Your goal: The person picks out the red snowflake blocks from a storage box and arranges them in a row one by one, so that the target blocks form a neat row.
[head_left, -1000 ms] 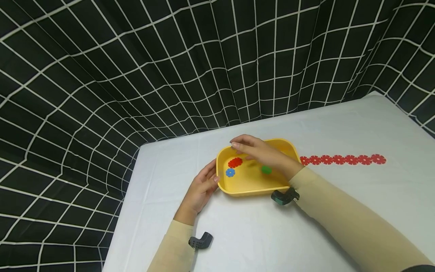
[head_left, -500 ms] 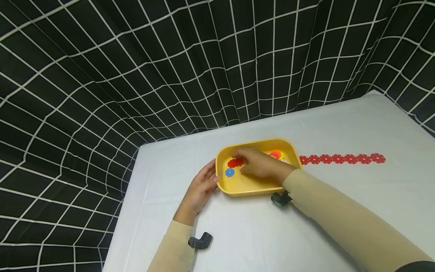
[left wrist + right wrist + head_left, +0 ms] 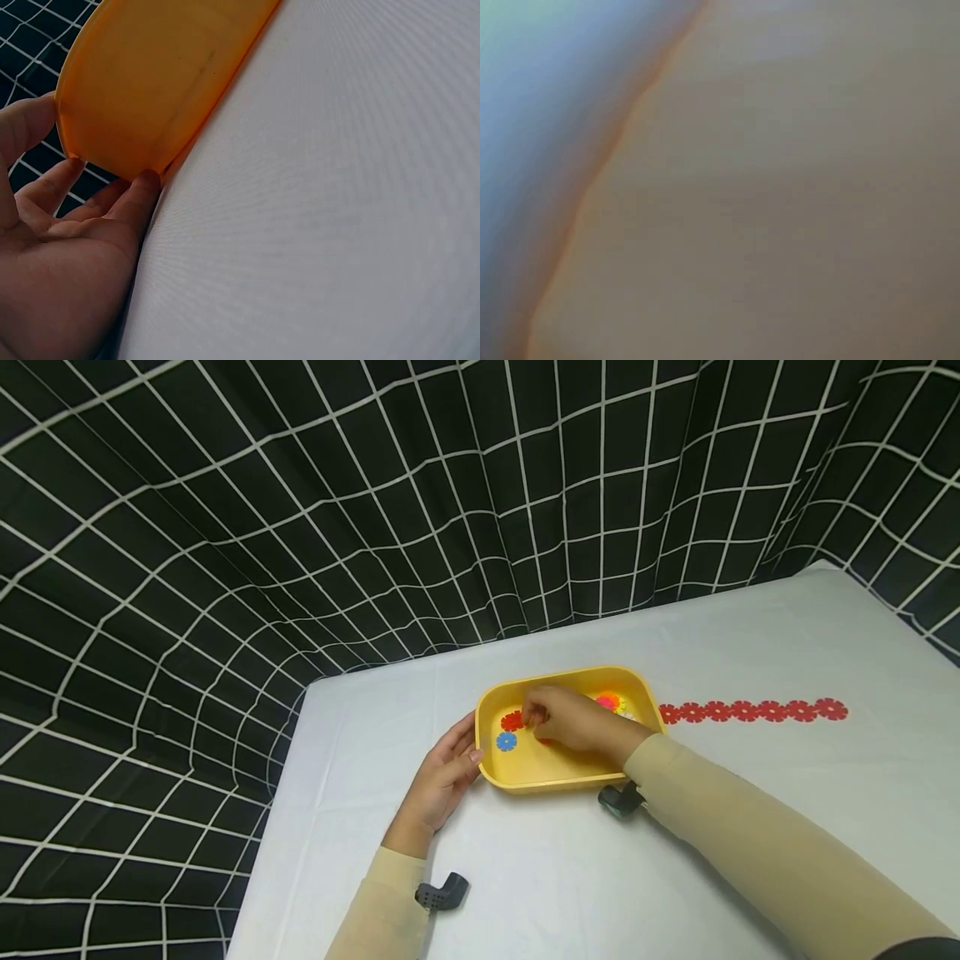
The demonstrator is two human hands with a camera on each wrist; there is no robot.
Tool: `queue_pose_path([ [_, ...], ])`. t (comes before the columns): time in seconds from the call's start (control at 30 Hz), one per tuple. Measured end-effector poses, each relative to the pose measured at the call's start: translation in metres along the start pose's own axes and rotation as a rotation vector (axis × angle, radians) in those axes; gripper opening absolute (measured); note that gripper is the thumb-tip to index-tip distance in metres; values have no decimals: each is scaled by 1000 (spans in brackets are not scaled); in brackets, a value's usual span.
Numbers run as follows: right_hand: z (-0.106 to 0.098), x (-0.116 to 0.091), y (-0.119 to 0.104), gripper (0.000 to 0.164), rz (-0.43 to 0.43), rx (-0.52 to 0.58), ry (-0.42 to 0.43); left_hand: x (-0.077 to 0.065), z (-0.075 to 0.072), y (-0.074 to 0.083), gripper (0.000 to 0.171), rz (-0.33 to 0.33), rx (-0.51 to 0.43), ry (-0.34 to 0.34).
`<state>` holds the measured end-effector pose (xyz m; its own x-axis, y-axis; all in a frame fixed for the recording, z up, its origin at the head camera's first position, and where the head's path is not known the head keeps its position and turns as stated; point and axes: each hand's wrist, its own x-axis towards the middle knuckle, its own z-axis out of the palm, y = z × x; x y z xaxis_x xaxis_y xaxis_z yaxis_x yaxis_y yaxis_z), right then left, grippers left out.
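A yellow plastic tray [image 3: 525, 770] rests on the white table. My left hand [image 3: 446, 768] holds its left end from outside; in the left wrist view the fingertips [image 3: 146, 178] and thumb touch the wall and rim. Inside the tray my right hand [image 3: 570, 718] has curled fingers, with a bit of a red notched disc [image 3: 546, 742] showing under them; the rest of that disc is hidden. Left of these fingers lie red notched discs [image 3: 512, 721] and a blue notched disc [image 3: 506, 742]. The right wrist view is blurred and shows mostly sleeve.
Pink, orange and yellow discs [image 3: 609, 702] lie at the tray's right end, partly behind my right hand. A row of several joined red discs [image 3: 742, 711] stretches right from the tray. A black curtain with white grid lines [image 3: 540, 527] stands behind the table.
My right hand has dropped into the tray, closed its fingers by the red discs and shifted slightly right, with red now showing under it. My left hand stays at the tray's end.
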<state>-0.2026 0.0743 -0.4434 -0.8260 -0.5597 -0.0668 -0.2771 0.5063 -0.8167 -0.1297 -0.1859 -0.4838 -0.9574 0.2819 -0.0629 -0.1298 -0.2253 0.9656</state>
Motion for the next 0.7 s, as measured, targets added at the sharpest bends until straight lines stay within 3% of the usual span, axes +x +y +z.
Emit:
queue_pose_path([
  [0.43,-14,-4,-9,29,135,308,77,0,1,-1,60,6,-10,-7],
  [0.57,-18,-7,-11,36,182,298,77,1,0,-1,61,5,-18,-7],
  [0.7,-22,-11,-10,34,162,244,82,1,-1,-2,62,5,-24,-7],
])
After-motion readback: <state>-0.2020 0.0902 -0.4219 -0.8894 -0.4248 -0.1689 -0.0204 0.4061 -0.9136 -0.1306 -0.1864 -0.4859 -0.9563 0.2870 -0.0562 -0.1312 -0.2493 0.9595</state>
